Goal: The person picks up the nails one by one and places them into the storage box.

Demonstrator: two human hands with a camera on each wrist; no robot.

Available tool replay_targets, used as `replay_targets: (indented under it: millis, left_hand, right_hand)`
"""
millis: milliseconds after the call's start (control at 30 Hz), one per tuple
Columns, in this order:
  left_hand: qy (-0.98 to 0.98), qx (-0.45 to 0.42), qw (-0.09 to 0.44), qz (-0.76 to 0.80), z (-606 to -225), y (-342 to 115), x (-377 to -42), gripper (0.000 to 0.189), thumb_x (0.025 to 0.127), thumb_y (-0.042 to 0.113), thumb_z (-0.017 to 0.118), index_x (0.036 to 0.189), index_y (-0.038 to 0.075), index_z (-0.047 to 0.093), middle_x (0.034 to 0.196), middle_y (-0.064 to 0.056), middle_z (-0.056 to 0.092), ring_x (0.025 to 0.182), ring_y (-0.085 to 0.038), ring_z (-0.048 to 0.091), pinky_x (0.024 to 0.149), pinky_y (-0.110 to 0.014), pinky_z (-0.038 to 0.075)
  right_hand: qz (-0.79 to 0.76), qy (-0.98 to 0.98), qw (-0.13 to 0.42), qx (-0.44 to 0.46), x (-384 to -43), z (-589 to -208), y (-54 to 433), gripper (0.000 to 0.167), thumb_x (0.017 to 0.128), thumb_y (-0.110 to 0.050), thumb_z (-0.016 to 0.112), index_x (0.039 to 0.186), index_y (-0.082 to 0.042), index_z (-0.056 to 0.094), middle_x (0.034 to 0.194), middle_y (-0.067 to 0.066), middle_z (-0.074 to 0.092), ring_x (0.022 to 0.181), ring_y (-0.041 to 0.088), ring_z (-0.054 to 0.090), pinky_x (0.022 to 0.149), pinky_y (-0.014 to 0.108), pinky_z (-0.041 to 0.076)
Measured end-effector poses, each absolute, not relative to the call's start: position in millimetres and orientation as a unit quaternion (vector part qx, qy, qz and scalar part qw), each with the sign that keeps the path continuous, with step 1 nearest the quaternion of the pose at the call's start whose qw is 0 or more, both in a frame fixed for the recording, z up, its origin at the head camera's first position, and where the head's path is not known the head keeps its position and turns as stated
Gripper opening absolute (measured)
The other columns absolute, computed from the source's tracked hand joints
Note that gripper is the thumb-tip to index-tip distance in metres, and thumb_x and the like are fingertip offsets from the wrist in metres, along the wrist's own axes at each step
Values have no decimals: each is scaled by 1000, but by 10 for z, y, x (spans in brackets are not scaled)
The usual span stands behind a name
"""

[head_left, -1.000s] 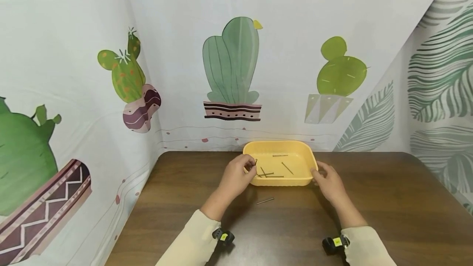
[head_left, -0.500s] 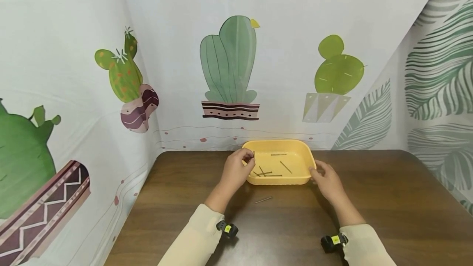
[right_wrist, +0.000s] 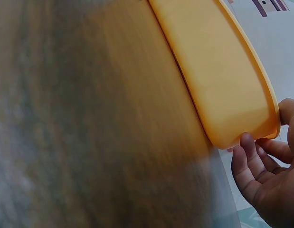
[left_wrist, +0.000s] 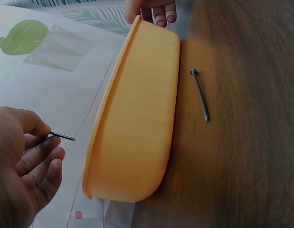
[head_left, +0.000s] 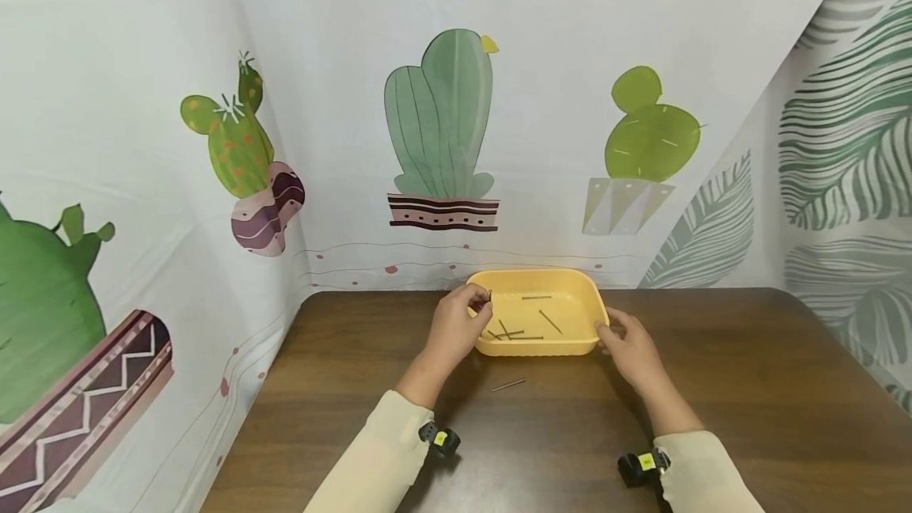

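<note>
My left hand point(head_left: 458, 324) is at the left end of a yellow plastic tray point(head_left: 537, 349). Thumb and forefinger pinch a dark nail point(left_wrist: 63, 136), its point sticking out beyond the fingertips in the left wrist view. The nail is held above the tray's rim level, apart from the wall. My right hand point(head_left: 632, 345) grips the tray's right end, thumb at the rim and fingers under the outer wall in the right wrist view. Several nails point(head_left: 551, 321) lie scattered on the tray's floor. One loose nail point(left_wrist: 201, 95) lies on the table in front of the tray.
The brown wooden table point(head_left: 556, 434) meets a white cloth backdrop point(head_left: 549, 141) printed with cacti, close behind the tray. Each wrist wears a small black camera point(head_left: 445, 442) on a strap.
The left hand with its nail has risen slightly, then stayed nearly still. The right hand keeps its grip on the tray. The whole view has shifted a little.
</note>
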State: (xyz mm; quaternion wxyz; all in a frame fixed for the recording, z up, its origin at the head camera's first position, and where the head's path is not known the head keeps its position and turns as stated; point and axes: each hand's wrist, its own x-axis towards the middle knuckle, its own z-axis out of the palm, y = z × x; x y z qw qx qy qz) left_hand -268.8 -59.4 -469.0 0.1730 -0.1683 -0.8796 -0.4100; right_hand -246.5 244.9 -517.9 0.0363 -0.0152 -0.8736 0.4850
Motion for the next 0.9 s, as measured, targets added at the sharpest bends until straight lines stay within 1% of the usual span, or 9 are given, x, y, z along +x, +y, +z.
replay_targets:
  millis: [200, 267, 333, 400, 467, 533, 600, 733, 900]
  left_hand:
    - [-879, -174, 179, -406, -4689, -590, -2697, 5, 92, 10, 69, 97, 10, 70, 95, -1, 70, 85, -13, 67, 76, -24, 54]
    - [-880, -173, 178, -405, -4688, -590, -2699, 7, 92, 11, 68, 99, 10, 70, 97, -2, 71, 87, -15, 67, 77, -25, 55]
    - [-880, -169, 169, -411, -4681, -591, -2697, 22, 93, 17, 70, 114, 9, 69, 110, -5, 70, 97, -19, 68, 81, -30, 56]
    - [-881, -161, 157, -416, -4678, -596, -2696, 44, 94, 26, 71, 133, 10, 61, 130, -8, 65, 116, -24, 64, 93, -39, 56]
    - [-883, -153, 144, -420, -4678, -602, -2701, 69, 93, 38, 73, 151, 13, 45, 150, -9, 51, 135, -30, 52, 106, -48, 50]
    - [-885, -148, 132, -422, -4679, -609, -2700, 85, 91, 46, 73, 159, 17, 31, 162, -9, 36, 147, -33, 38, 115, -54, 40]
    - [-886, -148, 125, -421, -4683, -620, -2702, 91, 90, 51, 72, 161, 19, 26, 166, -7, 28, 152, -33, 31, 119, -56, 33]
    - [-890, -161, 115, -412, -4677, -633, -2681, 94, 90, 55, 70, 162, 20, 23, 168, -6, 24, 153, -33, 29, 119, -57, 33]
    - [-896, -173, 107, -394, -4650, -648, -2638, 93, 90, 53, 70, 162, 20, 22, 168, -7, 25, 153, -33, 28, 120, -56, 32]
  right_hand:
    - [486, -873, 35, -15, -2477, -5178, 2445, 58, 106, -28, 52, 150, 7, 39, 135, 30, 44, 98, 31, 68, 74, 20, 55]
    - [486, -873, 34, -16, -2477, -5180, 2445, 58, 106, -28, 52, 150, 7, 39, 135, 30, 44, 99, 31, 68, 75, 21, 56]
    - [486, -873, 34, -17, -2480, -5182, 2447, 58, 106, -29, 52, 150, 7, 39, 136, 30, 44, 99, 31, 68, 75, 22, 56]
    - [486, -873, 34, -17, -2483, -5181, 2449, 58, 106, -29, 52, 150, 7, 39, 136, 31, 43, 99, 32, 68, 75, 22, 57]
    - [487, -873, 34, -17, -2485, -5181, 2454, 58, 106, -29, 52, 150, 7, 39, 137, 31, 43, 100, 32, 68, 76, 23, 57]
    - [487, -873, 33, -16, -2486, -5183, 2457, 59, 106, -29, 52, 150, 7, 38, 136, 30, 44, 100, 32, 68, 76, 24, 57]
    - [488, -872, 33, -16, -2487, -5184, 2456, 59, 106, -29, 52, 150, 7, 38, 136, 30, 44, 100, 33, 68, 76, 24, 58]
    - [487, -873, 33, -17, -2487, -5188, 2457, 59, 106, -29, 52, 150, 7, 39, 135, 30, 44, 100, 33, 68, 76, 25, 58]
    - [486, -873, 32, -17, -2482, -5187, 2460, 59, 106, -31, 52, 151, 6, 38, 136, 30, 44, 102, 35, 68, 78, 29, 59]
